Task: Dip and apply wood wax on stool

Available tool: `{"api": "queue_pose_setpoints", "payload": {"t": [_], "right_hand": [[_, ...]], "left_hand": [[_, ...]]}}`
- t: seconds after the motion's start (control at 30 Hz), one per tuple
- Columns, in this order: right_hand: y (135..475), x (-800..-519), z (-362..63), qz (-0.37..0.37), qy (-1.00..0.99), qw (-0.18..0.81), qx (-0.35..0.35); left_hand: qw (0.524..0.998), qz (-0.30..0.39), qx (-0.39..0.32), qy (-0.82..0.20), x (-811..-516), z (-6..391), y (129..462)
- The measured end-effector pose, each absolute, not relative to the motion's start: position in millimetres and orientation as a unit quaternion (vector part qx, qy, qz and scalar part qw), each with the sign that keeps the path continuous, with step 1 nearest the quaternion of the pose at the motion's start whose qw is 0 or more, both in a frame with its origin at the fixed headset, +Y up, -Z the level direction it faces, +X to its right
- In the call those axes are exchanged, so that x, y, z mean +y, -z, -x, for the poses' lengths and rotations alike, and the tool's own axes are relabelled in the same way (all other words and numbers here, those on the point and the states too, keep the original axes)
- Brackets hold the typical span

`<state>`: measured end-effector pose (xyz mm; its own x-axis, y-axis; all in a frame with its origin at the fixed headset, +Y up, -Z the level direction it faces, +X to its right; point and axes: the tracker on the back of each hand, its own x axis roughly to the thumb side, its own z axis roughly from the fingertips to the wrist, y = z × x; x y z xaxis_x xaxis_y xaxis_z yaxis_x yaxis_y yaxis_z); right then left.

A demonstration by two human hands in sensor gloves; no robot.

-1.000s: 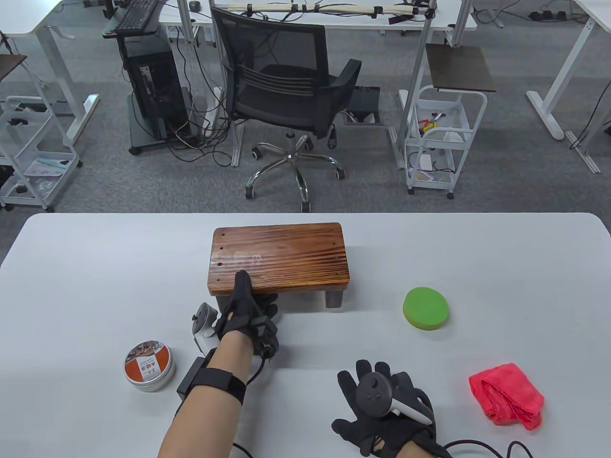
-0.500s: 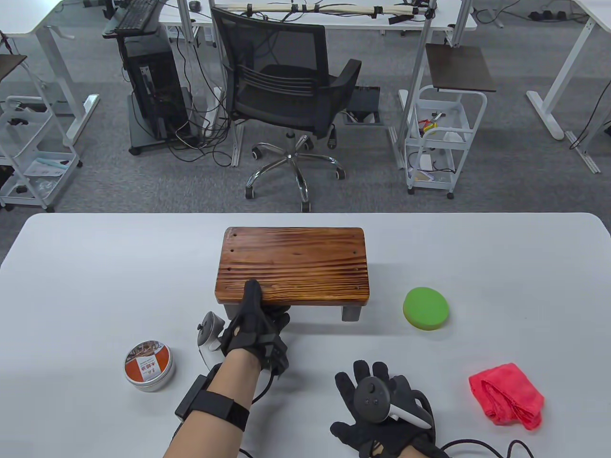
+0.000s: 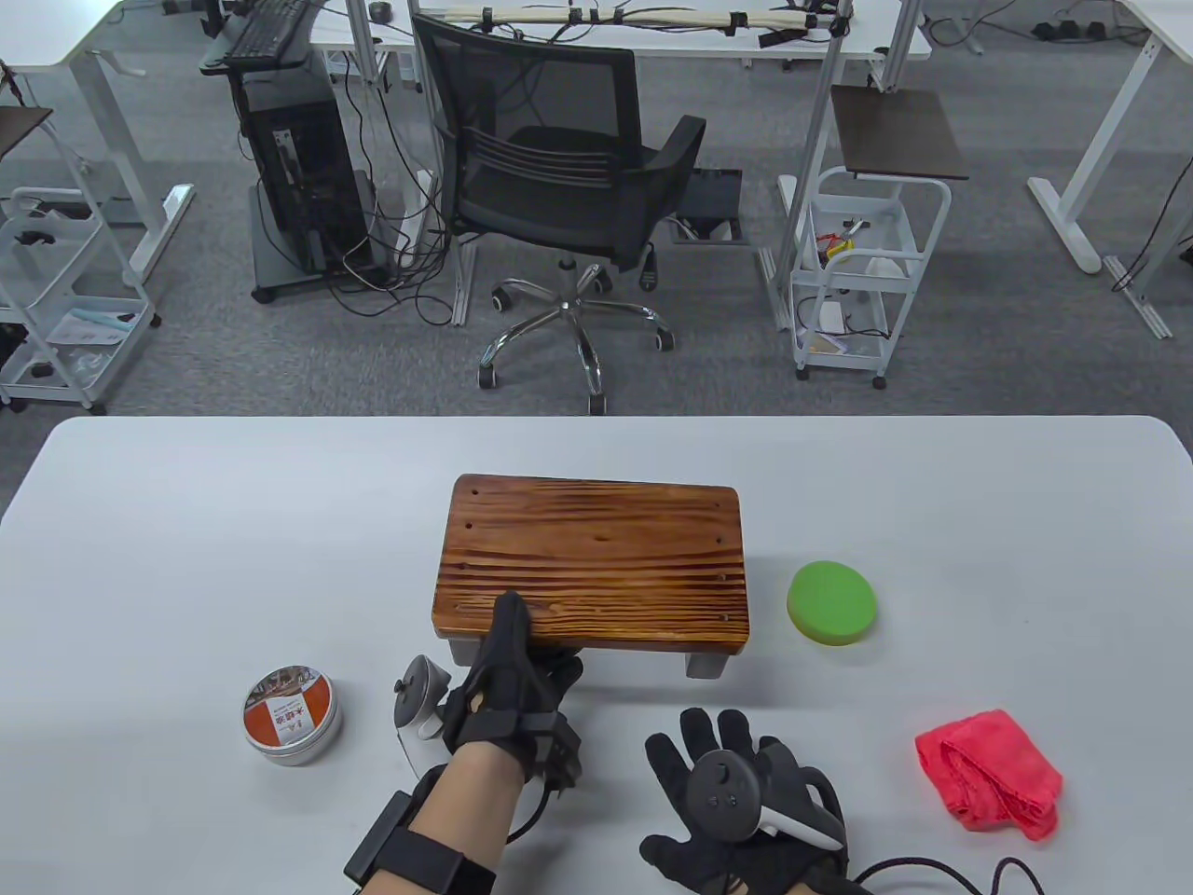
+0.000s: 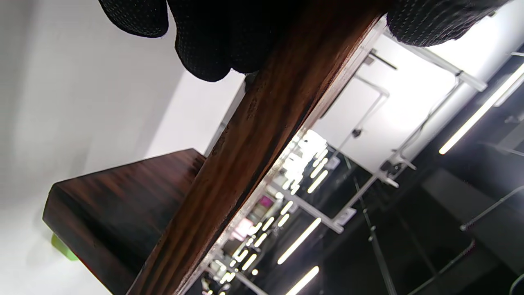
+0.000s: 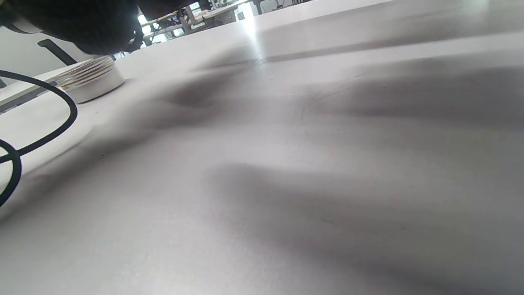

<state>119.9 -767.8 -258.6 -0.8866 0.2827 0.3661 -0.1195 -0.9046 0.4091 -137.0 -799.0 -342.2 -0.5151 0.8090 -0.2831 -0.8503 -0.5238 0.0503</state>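
Observation:
A small wooden stool [image 3: 596,559] stands mid-table, dark striped top up. My left hand [image 3: 511,671] grips its near left edge, thumb on top and fingers under the rim; the left wrist view shows the stool's edge [image 4: 254,143] between my fingers [image 4: 204,41]. My right hand [image 3: 736,792] rests flat and open on the table near the front edge, holding nothing. A closed round wax tin [image 3: 292,714] with an orange label sits to the left; it also shows in the right wrist view [image 5: 88,80]. A green round sponge [image 3: 831,602] lies right of the stool.
A crumpled red cloth [image 3: 990,769] lies at the front right. Glove cables [image 3: 932,872] trail off the near edge. Beyond the table's far edge [image 3: 596,419] stand an office chair [image 3: 559,186] and a white cart [image 3: 862,270].
My left hand has pulled the stool toward me and to the right, closer to the green sponge. The right hand has shifted slightly left.

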Motion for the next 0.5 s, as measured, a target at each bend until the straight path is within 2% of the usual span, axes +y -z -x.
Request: {"api": "queue_pose_setpoints", "payload": {"t": [0.5], "right_hand": [[258, -769, -120, -0.212, -0.952, 0.105, 0.193]], "left_hand": [[0.477, 0.11, 0.109, -0.865, -828, 133, 342]]}}
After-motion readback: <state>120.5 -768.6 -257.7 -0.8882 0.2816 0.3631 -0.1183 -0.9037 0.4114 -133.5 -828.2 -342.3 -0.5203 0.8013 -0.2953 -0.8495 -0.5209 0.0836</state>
